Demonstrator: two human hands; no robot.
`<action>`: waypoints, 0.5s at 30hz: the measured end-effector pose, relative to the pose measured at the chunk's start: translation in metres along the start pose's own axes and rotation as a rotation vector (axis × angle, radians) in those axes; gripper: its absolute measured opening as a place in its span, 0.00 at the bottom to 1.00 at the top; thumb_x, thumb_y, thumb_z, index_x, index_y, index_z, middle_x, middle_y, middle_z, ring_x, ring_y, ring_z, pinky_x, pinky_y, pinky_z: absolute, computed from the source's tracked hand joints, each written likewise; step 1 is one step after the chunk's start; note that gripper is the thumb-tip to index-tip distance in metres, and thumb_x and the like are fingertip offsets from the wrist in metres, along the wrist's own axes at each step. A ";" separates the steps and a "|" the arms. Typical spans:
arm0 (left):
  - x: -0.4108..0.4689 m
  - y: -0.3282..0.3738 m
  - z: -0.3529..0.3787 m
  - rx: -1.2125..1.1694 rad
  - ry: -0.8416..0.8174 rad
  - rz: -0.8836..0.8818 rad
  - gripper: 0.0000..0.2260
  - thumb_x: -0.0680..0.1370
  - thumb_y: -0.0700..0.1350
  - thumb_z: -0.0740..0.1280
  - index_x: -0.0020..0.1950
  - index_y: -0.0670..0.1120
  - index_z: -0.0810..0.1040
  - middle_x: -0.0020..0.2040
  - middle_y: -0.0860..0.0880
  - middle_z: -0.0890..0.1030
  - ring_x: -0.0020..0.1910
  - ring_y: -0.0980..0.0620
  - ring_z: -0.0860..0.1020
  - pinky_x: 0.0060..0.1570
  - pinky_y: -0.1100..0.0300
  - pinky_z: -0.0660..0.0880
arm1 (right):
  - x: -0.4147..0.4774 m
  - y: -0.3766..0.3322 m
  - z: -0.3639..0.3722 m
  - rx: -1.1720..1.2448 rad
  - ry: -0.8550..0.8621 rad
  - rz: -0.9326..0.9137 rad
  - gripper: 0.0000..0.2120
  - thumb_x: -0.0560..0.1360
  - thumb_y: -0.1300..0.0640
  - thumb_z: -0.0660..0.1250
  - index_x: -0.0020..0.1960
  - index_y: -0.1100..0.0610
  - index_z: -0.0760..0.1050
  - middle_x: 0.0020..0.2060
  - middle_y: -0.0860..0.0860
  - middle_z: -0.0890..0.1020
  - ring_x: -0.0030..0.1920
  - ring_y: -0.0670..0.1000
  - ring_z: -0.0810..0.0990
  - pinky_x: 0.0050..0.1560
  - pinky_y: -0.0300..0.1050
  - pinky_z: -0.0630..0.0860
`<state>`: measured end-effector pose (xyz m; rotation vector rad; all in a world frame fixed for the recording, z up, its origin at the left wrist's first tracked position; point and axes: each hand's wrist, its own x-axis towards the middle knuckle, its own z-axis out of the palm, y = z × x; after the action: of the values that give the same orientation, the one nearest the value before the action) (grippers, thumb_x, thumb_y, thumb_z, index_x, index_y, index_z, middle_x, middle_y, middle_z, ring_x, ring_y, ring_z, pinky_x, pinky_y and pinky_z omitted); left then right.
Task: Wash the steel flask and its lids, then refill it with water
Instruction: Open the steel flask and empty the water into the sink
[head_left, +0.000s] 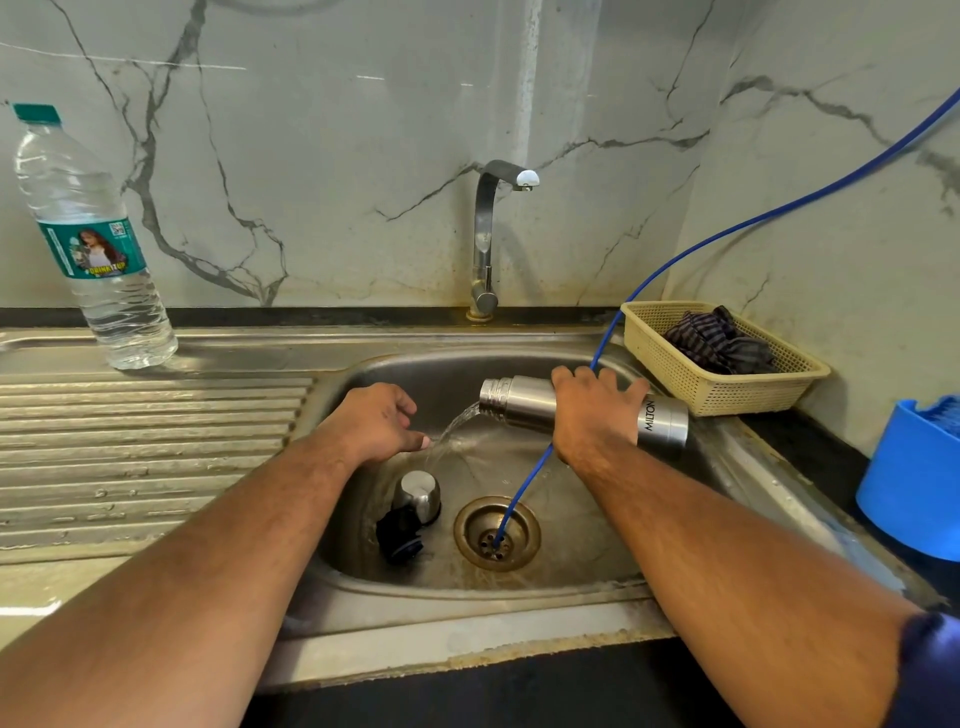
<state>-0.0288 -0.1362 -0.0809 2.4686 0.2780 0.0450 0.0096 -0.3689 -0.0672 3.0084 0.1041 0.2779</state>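
Head view: closest in, down in the sink (467, 618), two lids lie just beside the drain (519, 551). One is a shiny steel cap (418, 496) and one is a black inner lid (397, 535), and they touch each other. They are small and wet, so I would pinch them by their sides.

A thin blue tube (675, 260) goes into the drain hole and runs up past the right hand (592, 415) to the far right. It crosses the bowl and could get bumped.

A bit further in, the right hand grips the steel flask (522, 402) round its middle, from above. The flask lies tipped over the sink with its mouth to the left, and water pours out. It is hard and smooth. Wet steel is slippery, so I think the wide middle is the best place to hold. It should get lighter as it empties.

The left hand (374, 421) hangs by the stream with its fingers loosely curled. It holds nothing I can see.

On the right, a blue tub (909, 483) sits on the counter. Behind it is a yellow basket (717, 397) with a striped cloth (717, 340) inside. The tap (485, 234) stands behind the sink, and I see no water coming from it. Far left, a plastic water bottle (98, 249) stands upright.
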 end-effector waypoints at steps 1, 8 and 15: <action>0.000 0.000 0.000 -0.001 -0.004 0.000 0.26 0.71 0.48 0.81 0.66 0.48 0.79 0.58 0.50 0.83 0.56 0.52 0.80 0.61 0.58 0.75 | -0.001 0.000 -0.001 0.000 0.001 0.002 0.34 0.72 0.56 0.76 0.73 0.50 0.66 0.67 0.54 0.75 0.70 0.59 0.69 0.70 0.70 0.61; -0.003 0.002 -0.001 0.005 0.005 0.012 0.26 0.71 0.47 0.81 0.66 0.47 0.79 0.59 0.49 0.83 0.57 0.51 0.80 0.63 0.56 0.75 | -0.004 -0.001 -0.004 -0.006 0.032 0.014 0.37 0.72 0.56 0.76 0.76 0.50 0.63 0.69 0.54 0.74 0.71 0.60 0.69 0.71 0.71 0.59; -0.001 0.006 0.001 0.018 -0.013 0.024 0.26 0.71 0.46 0.81 0.67 0.46 0.78 0.59 0.49 0.83 0.57 0.51 0.80 0.57 0.60 0.73 | -0.009 0.000 -0.010 -0.046 0.061 0.010 0.43 0.72 0.56 0.76 0.80 0.50 0.56 0.71 0.55 0.73 0.72 0.61 0.69 0.71 0.71 0.58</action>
<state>-0.0281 -0.1415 -0.0776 2.4895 0.2448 0.0366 -0.0012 -0.3685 -0.0588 2.9560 0.0868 0.3674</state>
